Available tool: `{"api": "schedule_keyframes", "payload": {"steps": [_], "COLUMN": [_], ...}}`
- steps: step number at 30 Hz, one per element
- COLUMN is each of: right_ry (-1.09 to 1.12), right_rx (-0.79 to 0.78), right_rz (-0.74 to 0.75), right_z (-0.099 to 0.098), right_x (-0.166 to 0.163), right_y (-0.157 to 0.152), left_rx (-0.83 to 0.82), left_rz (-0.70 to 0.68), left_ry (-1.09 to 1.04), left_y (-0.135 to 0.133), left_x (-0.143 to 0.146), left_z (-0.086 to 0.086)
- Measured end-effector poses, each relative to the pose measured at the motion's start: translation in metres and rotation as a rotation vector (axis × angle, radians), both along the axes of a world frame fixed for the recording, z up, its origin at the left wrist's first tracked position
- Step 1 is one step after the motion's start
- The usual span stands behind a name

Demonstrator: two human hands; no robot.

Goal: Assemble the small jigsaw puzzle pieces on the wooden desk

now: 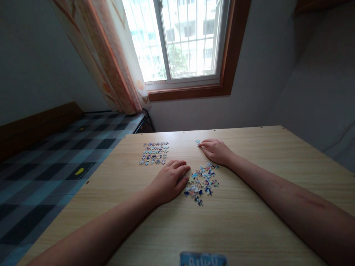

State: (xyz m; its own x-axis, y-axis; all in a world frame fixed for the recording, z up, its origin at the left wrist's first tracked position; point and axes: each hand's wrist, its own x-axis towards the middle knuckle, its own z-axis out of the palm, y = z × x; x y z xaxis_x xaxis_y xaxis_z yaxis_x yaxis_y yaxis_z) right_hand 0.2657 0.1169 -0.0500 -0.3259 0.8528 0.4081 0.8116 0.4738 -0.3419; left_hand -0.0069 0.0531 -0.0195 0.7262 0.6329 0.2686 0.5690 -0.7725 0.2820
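Note:
Palm down on the table, my left hand (170, 181) lies at the left edge of a loose pile of jigsaw puzzle pieces (203, 179). Its fingers are loosely bent, the thumb stands apart from them, and nothing shows in its grasp. Farther back, my right hand (215, 150) reaches in from the right with fingers stretched out. Its fingertips touch or nearly touch a couple of puzzle pieces (198, 142) set apart behind the pile. Left of both hands, more pieces (154, 152) lie spread in several neat rows.
The light wooden table (235, 221) carries everything. A blue box or tin (203, 259) with lettering is cut off at the near edge. A bed with a checked cover (55, 162) stands left. Behind are a barred window (191, 40) and a curtain (111, 55).

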Motion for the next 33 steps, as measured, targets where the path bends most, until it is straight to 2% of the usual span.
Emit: {"api": "schedule_keyframes", "payload": {"steps": [15, 27, 30, 33], "right_ry": [0.03, 0.071, 0.061, -0.007], "right_rx": [0.008, 0.087, 0.063, -0.038], "right_rz": [-0.002, -0.011, -0.061, -0.111], "right_z": [0.0003, -0.0019, -0.001, -0.0003], "right_x": [-0.001, 0.002, 0.0014, -0.0009], "right_y": [-0.0008, 0.0032, 0.0022, 0.0012], "left_rx": [0.013, 0.015, 0.017, 0.014], "left_rz": [-0.001, -0.006, -0.003, 0.0], "left_ry": [0.019, 0.014, 0.017, 0.015], "left_y": [0.0002, 0.0005, 0.0002, -0.0004], "left_x": [-0.0001, -0.0011, -0.0011, -0.0004], "left_z": [-0.0006, -0.0014, -0.0018, -0.001]}}
